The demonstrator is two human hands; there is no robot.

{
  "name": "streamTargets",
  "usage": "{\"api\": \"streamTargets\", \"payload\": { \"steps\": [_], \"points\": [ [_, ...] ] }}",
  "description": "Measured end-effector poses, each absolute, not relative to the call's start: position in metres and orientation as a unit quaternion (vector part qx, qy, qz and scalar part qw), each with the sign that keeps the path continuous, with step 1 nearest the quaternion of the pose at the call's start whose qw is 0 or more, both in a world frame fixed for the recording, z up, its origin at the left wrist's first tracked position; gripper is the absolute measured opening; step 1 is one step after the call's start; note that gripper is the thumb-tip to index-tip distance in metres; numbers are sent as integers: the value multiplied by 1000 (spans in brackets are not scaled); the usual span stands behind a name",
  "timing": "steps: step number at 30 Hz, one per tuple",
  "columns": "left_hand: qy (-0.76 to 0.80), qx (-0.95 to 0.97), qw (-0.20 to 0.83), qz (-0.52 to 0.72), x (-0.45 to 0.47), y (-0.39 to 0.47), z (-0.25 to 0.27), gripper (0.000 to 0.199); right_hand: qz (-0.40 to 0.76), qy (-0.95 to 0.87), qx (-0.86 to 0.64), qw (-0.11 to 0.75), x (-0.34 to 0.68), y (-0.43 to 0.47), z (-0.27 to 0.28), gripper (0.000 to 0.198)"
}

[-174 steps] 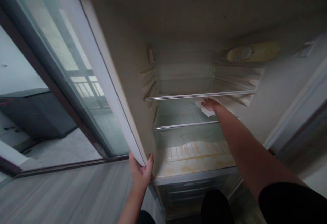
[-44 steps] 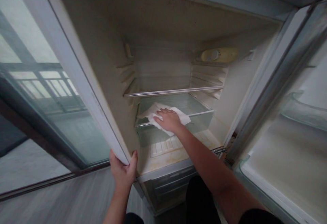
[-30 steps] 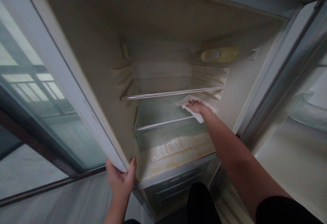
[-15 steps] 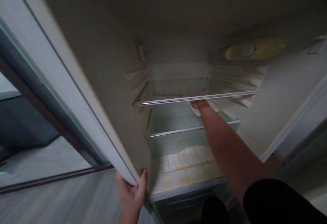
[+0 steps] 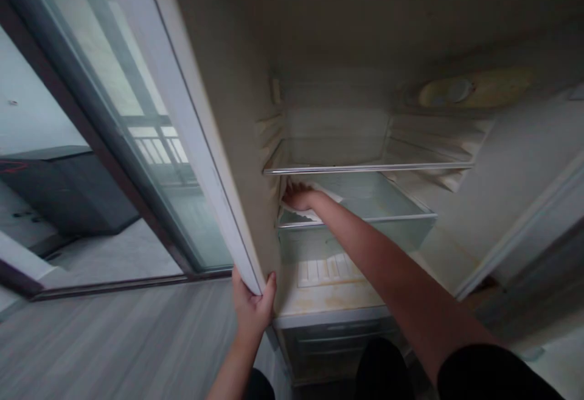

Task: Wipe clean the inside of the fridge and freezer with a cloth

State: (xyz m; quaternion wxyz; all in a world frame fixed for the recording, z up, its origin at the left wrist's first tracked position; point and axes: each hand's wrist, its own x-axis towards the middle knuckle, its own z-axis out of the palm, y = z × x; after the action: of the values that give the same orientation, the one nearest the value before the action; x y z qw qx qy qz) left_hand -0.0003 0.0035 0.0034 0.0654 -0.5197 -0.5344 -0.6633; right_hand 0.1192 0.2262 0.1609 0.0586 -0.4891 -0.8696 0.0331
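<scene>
Inside, right hand (image 5: 297,197) on white cloth (image 5: 314,203), lower glass shelf (image 5: 378,208), grey floor (image 5: 114,339).

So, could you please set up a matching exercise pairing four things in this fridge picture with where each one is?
Things:
1. left hand
2. right hand
3. cloth
4. dial

Places:
A. high on the fridge's right inner wall
B. gripping the lower front edge of the fridge's left side
C. on the cloth, at the left end of the middle shelf
D. under the right hand, on the glass shelf

Pairs: 1-B, 2-C, 3-D, 4-A
</scene>
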Motion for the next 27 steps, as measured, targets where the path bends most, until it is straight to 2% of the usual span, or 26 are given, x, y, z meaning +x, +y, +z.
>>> {"api": "streamTargets", "payload": {
  "steps": [3, 6, 8, 12, 18, 20, 22, 25, 27],
  "points": [
    [-533, -525, 67, -661, 0, 3, 5, 57, -13, -911, -410, 41, 121, 188, 154, 55],
    [-529, -529, 69, -660, -1, 4, 4, 59, -74, -940, -324, 72, 135, 153, 143, 48],
    [-522, -532, 60, -664, -1, 5, 3, 63, -107, -933, -315, 135, 143, 131, 132, 43],
    [-513, -537, 34, -669, 0, 6, 4, 68, -135, -858, -400, 291, 148, 96, 104, 39],
    [-508, -545, 24, -666, 2, 4, 7, 70, -43, -821, -390, 415, 153, 57, 69, 39],
    [-508, -547, 29, -665, 3, 4, 7, 71, 22, -839, -370, 398, 153, 41, 50, 41],
    [-511, -546, 35, -663, 3, 3, 8, 71, 72, -870, -363, 326, 150, 27, 27, 40],
    [-511, -543, 42, -665, 4, 1, 11, 71, 78, -896, -388, 202, 149, 17, 0, 42],
    [-508, -544, 38, -666, 5, 0, 14, 71, 75, -895, -406, 168, 154, 18, -7, 44]
  ]
}}
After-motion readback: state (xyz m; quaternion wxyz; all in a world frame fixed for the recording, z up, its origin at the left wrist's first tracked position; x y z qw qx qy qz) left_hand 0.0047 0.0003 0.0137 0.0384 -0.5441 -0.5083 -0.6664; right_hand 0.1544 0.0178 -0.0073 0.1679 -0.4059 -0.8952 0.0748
